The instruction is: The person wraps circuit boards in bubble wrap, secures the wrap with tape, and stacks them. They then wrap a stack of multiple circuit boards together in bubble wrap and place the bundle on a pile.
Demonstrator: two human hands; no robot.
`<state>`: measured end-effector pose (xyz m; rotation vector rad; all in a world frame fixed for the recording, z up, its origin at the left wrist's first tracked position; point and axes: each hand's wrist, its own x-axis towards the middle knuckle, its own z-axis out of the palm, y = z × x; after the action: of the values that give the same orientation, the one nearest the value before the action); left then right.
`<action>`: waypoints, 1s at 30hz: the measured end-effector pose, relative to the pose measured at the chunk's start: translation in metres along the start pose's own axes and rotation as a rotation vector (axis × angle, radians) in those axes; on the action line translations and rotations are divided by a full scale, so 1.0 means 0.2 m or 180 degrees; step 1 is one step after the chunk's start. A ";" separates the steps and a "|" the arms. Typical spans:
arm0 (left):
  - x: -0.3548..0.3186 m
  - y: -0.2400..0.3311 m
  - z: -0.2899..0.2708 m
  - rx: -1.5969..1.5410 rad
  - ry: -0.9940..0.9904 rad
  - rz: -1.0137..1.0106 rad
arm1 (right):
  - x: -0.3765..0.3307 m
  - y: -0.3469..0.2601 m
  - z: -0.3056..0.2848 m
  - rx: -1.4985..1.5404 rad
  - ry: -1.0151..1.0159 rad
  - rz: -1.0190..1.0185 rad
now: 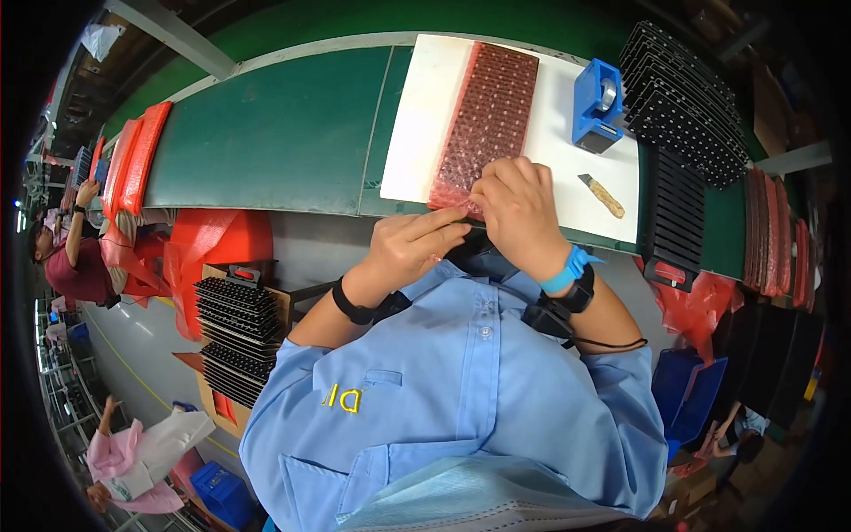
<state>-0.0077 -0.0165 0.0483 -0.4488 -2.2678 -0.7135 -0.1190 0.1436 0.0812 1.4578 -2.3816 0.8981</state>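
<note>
A dark, flat panel wrapped in red bubble wrap lies lengthwise on a white board. At its near end, my right hand is closed on the gathered wrap, with fingers curled over the corner. My left hand meets it there, thumb and fingers pinched at the wrap's near edge; the exact grip is partly hidden. To the right on the board stands a blue tape dispenser with a roll in it. A small knife with a patterned handle lies nearer my right hand.
Black slotted panels are stacked at the right, beside wrapped red bundles. Red bubble-wrap sheets rest on the green bench at left. A stack of black panels stands below. Other people work farther left.
</note>
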 end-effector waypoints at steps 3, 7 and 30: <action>0.01 -0.01 0.04 0.0212 -0.0214 -0.0043 | 0.00 0.02 -0.01 -0.0032 0.0075 0.0253; 0.04 0.01 0.04 0.0320 -0.0469 -0.0200 | -0.03 0.11 -0.09 0.0110 0.0563 0.0591; 0.06 0.03 0.04 -0.0056 -0.0318 -0.0515 | 0.06 0.53 -0.47 0.3555 0.1298 0.3321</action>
<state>-0.0177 -0.0056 0.0551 -0.3179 -2.4139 -0.8085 -0.2282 0.2248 0.1193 -0.1226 -2.2185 2.6820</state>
